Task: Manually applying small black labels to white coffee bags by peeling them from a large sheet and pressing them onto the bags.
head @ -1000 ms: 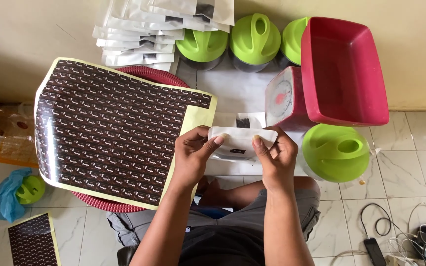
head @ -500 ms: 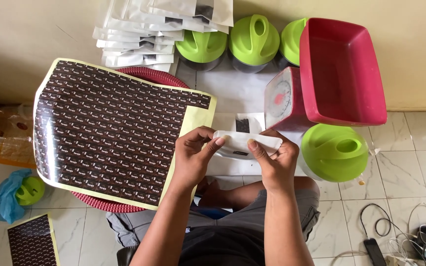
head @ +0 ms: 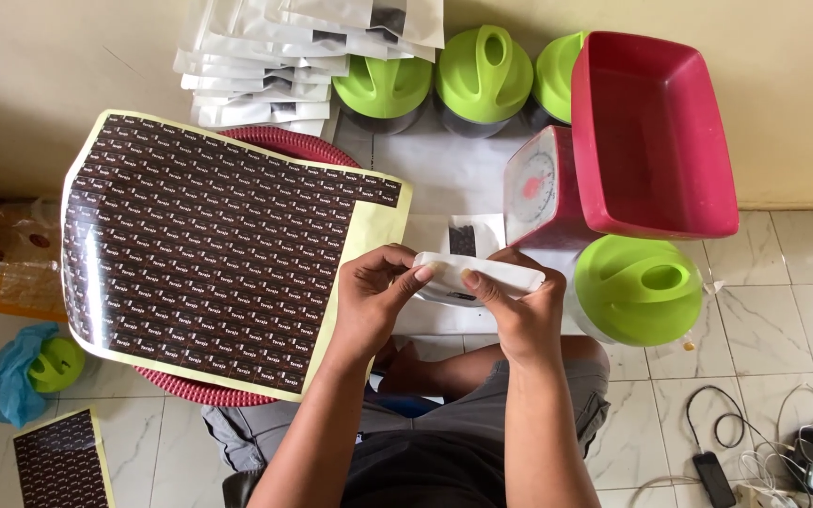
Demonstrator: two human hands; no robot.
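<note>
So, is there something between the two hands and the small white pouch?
No, nothing visible. The left hand and the right hand both pinch the white pouch directly, fingertips on its upper edge.

Floor layout around the seated person

Sticker sheet (head: 209, 254) lies on a stool (head: 275, 146) at left; pouch stack (head: 275, 66) behind it; lidded jars (head: 482, 71) beside the stack; scale (head: 543, 188) and tray (head: 656, 132) right; cables (head: 755, 442) nearer right.
</note>
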